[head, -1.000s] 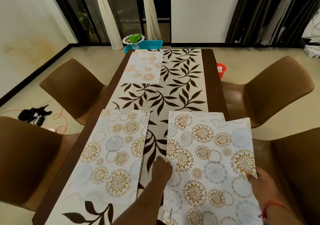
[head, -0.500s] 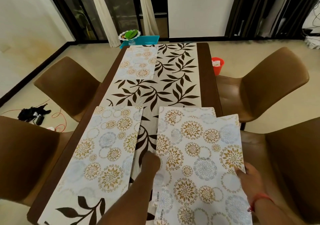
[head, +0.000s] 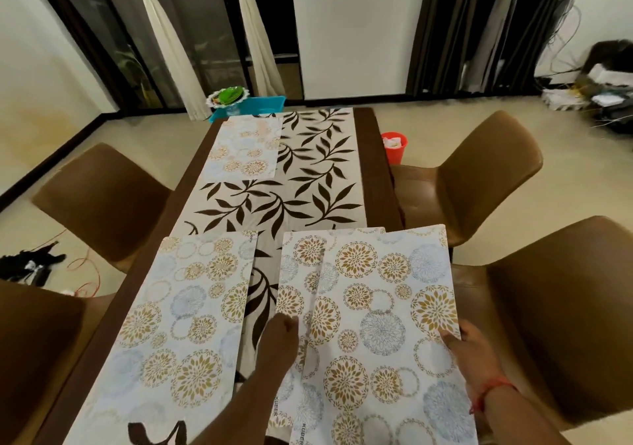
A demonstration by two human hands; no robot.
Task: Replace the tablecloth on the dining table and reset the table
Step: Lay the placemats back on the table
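Two placemats sit stacked at the near right of the table (head: pixel 378 170), the top placemat (head: pixel 383 324) skewed over the lower placemat (head: pixel 294 273) and hanging past the right edge. My right hand (head: pixel 471 355) pinches the top one's right edge — thumb on top, the other fingers hidden beneath. My left hand (head: pixel 279 336) lies curled on the lower mat at the seam, pinning it. I'd keep that pressure, lift the top mat clear rather than drag it, so the leaf-print tablecloth (head: pixel 308 187) doesn't ruck — then carry it to the bare far right place, square with the far left placemat (head: pixel 245 148). The near left placemat (head: pixel 185 314) already lies flat.
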